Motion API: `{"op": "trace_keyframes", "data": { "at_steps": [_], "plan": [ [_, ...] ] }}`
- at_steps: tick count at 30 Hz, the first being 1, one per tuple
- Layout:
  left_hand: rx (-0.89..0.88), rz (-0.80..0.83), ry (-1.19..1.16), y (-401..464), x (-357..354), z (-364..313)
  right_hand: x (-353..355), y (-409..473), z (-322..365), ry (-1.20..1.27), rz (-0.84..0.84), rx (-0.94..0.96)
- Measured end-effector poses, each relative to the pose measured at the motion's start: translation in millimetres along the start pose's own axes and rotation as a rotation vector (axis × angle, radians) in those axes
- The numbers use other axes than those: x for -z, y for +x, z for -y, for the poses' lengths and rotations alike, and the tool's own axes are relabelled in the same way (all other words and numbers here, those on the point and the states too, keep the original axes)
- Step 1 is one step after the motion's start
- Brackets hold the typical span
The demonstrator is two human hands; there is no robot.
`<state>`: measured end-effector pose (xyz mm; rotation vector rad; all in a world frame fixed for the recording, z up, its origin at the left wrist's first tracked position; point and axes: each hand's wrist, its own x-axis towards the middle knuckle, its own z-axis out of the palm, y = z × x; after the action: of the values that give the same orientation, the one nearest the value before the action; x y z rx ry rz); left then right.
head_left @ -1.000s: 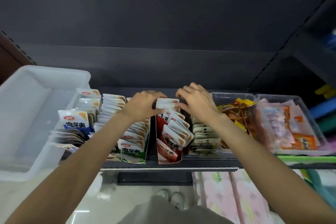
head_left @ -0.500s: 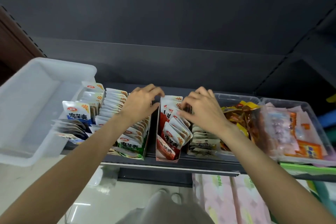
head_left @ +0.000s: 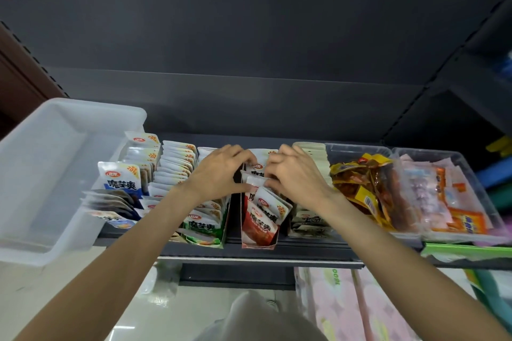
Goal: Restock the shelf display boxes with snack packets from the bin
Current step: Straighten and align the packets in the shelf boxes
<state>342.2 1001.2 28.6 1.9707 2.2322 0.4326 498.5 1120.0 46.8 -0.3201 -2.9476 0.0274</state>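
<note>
- Nearest, pink-patterned packs (head_left: 346, 307) are seen on the lower shelf
- On the shelf edge (head_left: 249, 253) the red display box (head_left: 259, 230) stands, packets marked "20%"; the green box (head_left: 205, 227) beside it reads 魔芋爽
- Left hand (head_left: 221, 174) and right hand (head_left: 293, 174) are curled onto the red packets (head_left: 266, 210), close together; packets are judged being tidied upright
- Next, another handful must be fetched from the white bin (head_left: 55, 174), far left

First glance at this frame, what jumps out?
Both hands, left hand and right hand, meet at centre over the red display box, fingers curled into its red packets. A big white bin sits far left; a clear tray of yellow snacks lies right.
</note>
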Motion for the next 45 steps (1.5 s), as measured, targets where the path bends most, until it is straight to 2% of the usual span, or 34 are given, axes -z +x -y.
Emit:
{"op": "trace_keyframes", "data": {
  "at_steps": [4, 8, 11, 13, 16, 19, 24, 26, 28, 30, 32, 34, 38, 41, 45],
  "plan": [
    [0.007, 0.026, 0.044, 4, -2, -6, 1, 5, 7, 0.057, -0.04, -0.015],
    [0.098, 0.011, 0.031, 5, -5, -6, 16, -8, -5, -0.034, 0.098, -0.076],
    [0.086, 0.044, -0.001, 5, -4, -6, 16, -17, -9, -0.108, 0.162, -0.071],
    [0.086, 0.077, 0.006, 3, -3, -7, 11, -15, -4, -0.115, 0.151, -0.093],
    [0.085, 0.082, 0.019, 1, -1, -6, 3, -1, 5, -0.065, 0.04, -0.204],
    [0.105, 0.077, 0.029, 1, 0, -6, 1, 5, 8, -0.068, 0.06, -0.255],
    [0.148, 0.065, 0.095, 1, 1, -14, 17, -18, 1, 0.145, -0.022, -0.301],
    [0.158, 0.036, 0.101, 2, 0, -16, 26, -30, 6, 0.162, 0.081, -0.268],
    [0.163, 0.028, 0.086, 3, -1, -16, 24, -35, 8, -0.001, 0.185, -0.221],
    [0.16, 0.029, 0.04, 4, -3, -13, 16, -36, 13, -0.101, 0.224, -0.181],
    [0.139, 0.009, -0.009, 4, -7, -10, 7, -31, 20, -0.133, 0.166, -0.138],
    [0.113, -0.022, -0.054, 6, -10, -7, -1, -22, 25, -0.113, 0.069, -0.186],
    [0.146, -0.147, -0.174, 0, -7, -7, -5, -16, 27, -0.1, 0.049, -0.286],
    [0.216, -0.285, -0.261, -15, 7, -12, 14, -33, 19, 0.182, 0.002, -0.382],
    [0.5, -0.332, -0.816, -37, 18, -51, 37, -46, 31, 0.537, -0.058, -0.492]
  ]
}}
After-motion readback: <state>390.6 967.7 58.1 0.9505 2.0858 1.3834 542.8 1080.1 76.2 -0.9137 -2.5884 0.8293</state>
